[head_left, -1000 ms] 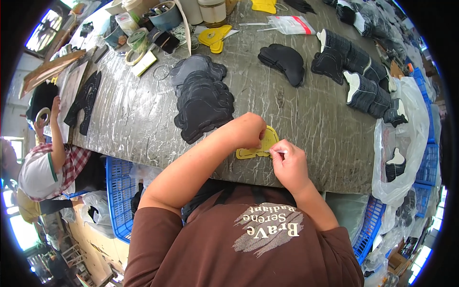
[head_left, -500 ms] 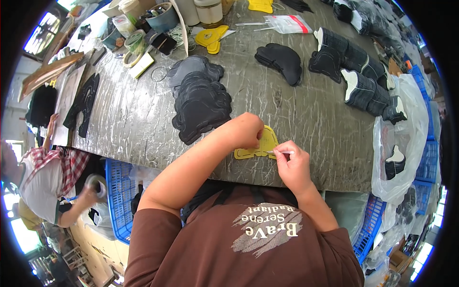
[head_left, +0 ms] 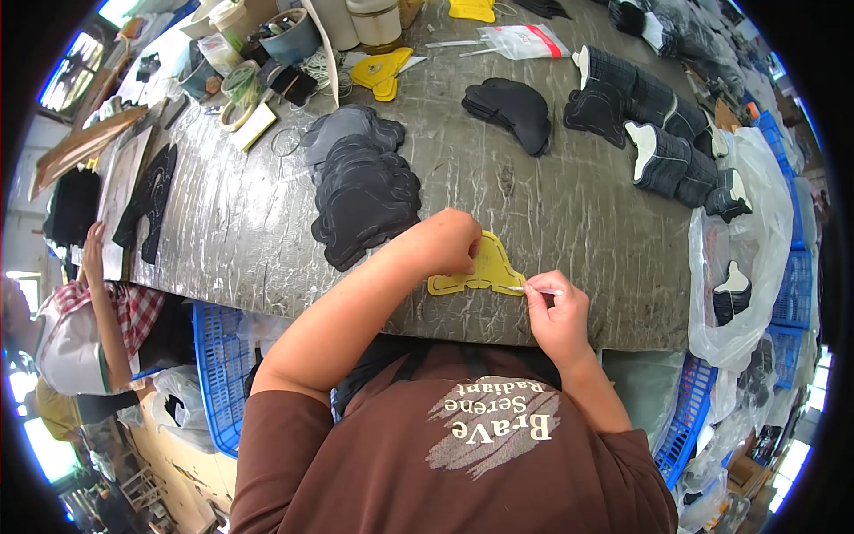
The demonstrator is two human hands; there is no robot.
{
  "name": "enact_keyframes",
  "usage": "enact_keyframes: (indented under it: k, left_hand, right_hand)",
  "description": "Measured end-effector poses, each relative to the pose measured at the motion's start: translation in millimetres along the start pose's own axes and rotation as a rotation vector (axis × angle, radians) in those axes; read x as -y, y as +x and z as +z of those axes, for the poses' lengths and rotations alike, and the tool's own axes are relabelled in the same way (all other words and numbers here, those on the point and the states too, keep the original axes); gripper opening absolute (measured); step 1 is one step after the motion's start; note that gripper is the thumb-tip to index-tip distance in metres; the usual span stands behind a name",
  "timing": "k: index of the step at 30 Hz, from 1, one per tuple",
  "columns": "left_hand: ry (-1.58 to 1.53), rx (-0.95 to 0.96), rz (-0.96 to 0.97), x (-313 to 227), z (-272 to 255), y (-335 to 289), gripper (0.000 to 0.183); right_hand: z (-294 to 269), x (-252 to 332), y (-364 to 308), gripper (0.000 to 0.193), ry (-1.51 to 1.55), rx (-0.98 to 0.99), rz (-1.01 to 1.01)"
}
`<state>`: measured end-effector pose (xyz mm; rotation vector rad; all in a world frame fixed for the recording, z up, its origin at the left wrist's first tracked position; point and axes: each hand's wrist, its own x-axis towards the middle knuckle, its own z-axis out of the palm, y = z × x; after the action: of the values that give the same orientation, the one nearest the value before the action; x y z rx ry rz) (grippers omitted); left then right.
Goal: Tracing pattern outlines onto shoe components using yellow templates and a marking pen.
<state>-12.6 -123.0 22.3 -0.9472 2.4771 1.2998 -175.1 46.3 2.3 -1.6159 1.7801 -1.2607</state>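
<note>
A flat yellow template (head_left: 492,264) with slots along its border lies near the table's front edge. My left hand (head_left: 452,242) bends over its left side, fingers curled down and pressed on it; the fingertips are partly hidden. A thin whitish pen (head_left: 552,292) is pinched in my right hand (head_left: 562,310), its tip at the template's lower right corner. Whether a piece lies under the template, I cannot make out. Just beyond my left forearm is a fanned pile of black shaped pieces (head_left: 366,198).
Farther back lie another black stack (head_left: 509,111), a yellow template (head_left: 382,71) and a plastic bag (head_left: 527,41). Tied black bundles (head_left: 667,160) stand right, beside a clear bag (head_left: 752,311). Tubs (head_left: 292,37) crowd the back left. A blue crate (head_left: 218,374) and a co-worker (head_left: 84,343) are left.
My right hand and the pen have moved right along the template's lower edge to its corner. My left hand stays on the template. The co-worker's lower arm has risen toward the table.
</note>
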Motion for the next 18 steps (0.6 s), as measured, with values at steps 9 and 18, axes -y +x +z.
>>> enact_keyframes:
  k: [9, 18]
  left_hand:
    - [0.295, -0.128, -0.104, -10, 5, 3, 0.053]
    - [-0.157, -0.437, -0.044, 9, 9, -44, 0.042]
  right_hand:
    - [-16, -3, 46, 0.011, -0.141, -0.104, -0.080]
    - [16, -63, 213, 0.026, -0.460, -0.282, -0.153]
